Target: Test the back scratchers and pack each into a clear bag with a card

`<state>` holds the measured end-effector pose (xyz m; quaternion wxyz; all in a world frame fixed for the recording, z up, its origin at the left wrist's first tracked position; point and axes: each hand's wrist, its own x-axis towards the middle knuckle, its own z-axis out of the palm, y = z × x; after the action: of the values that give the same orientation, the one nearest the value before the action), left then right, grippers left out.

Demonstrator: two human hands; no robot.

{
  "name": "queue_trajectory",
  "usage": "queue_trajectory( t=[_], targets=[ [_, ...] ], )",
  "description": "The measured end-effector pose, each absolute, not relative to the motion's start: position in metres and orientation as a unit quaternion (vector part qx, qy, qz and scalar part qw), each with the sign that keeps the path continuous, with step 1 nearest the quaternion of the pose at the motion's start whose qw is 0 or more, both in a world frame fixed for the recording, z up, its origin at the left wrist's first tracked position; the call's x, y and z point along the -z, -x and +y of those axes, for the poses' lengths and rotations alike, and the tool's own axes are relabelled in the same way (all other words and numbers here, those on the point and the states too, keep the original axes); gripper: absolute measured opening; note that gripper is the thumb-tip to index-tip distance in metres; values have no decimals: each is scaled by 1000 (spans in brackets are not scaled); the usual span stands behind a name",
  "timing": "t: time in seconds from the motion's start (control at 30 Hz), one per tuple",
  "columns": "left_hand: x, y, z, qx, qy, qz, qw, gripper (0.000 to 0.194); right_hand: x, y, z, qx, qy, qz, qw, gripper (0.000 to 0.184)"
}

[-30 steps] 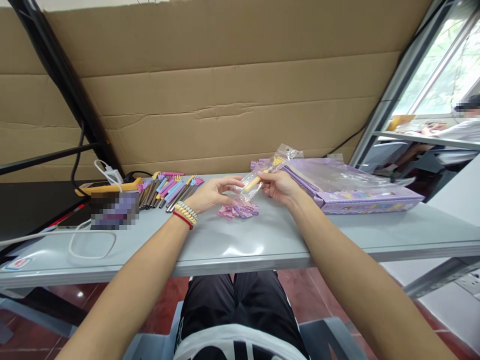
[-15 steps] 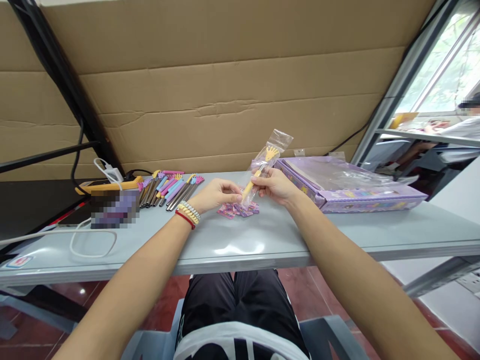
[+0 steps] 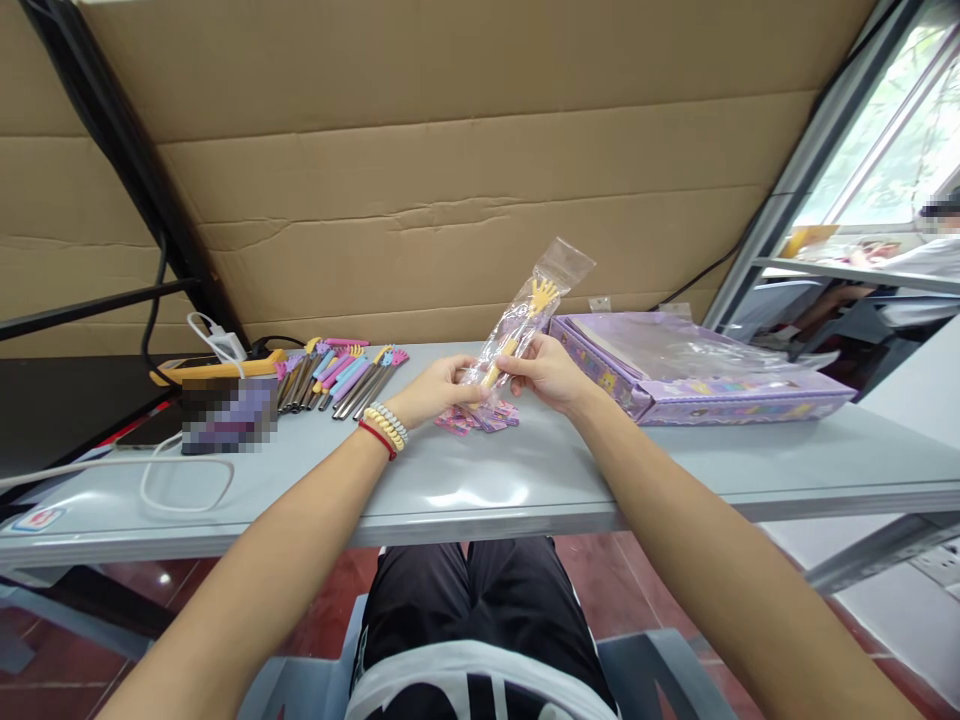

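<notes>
A small yellow back scratcher (image 3: 541, 296) with a hand-shaped head lies inside a clear plastic bag (image 3: 564, 262), tilted with its head up to the right. My left hand (image 3: 442, 390) is closed on the lower end of the bag. My right hand (image 3: 551, 372) pinches the bag and handle from the right side, partway up. Beneath the bag, a small heap of pink and purple printed cards (image 3: 480, 417) rests on the table. Several back scratchers (image 3: 341, 378) in purple, pink, blue and yellow with metal rods lie together left of my left hand.
A purple printed box (image 3: 742, 398) with clear plastic bags (image 3: 705, 345) on it stands to the right on the grey table (image 3: 480, 505). White cable (image 3: 187, 510) and a blurred purple item (image 3: 232, 418) are at left. Cardboard (image 3: 450, 170) backs the table. Another person (image 3: 934, 255) sits far right.
The plastic bag now reaches higher around the back scratcher, its top extending further up and right. My left hand has shifted slightly in its grip near the bag's lower end.
</notes>
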<state>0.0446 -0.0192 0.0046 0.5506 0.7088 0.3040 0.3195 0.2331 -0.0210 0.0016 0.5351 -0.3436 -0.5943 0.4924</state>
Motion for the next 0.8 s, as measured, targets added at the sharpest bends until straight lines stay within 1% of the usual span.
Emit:
queue_trajectory(
  t=[0.07,0.13,0.33,0.57,0.67,0.8],
  targets=[
    [-4,-45,-18,-303,-720,298,549,34,-1,-233,-21,-490,341,-603,530,44],
    [-3,-45,-17,-290,-724,299,550,28,0,-232,-20,-487,342,-608,526,46],
    [-2,-44,-15,-277,-726,294,557,30,1,-232,-18,-458,356,-612,537,51],
    [0,-40,-11,-277,-755,280,524,34,4,-230,-17,-429,362,-631,535,54],
    [1,-38,-8,-285,-771,271,500,33,3,-229,-17,-415,374,-637,531,56],
    [3,-34,1,-320,-785,302,436,25,6,-232,-15,-363,406,-666,510,51]
  ],
)
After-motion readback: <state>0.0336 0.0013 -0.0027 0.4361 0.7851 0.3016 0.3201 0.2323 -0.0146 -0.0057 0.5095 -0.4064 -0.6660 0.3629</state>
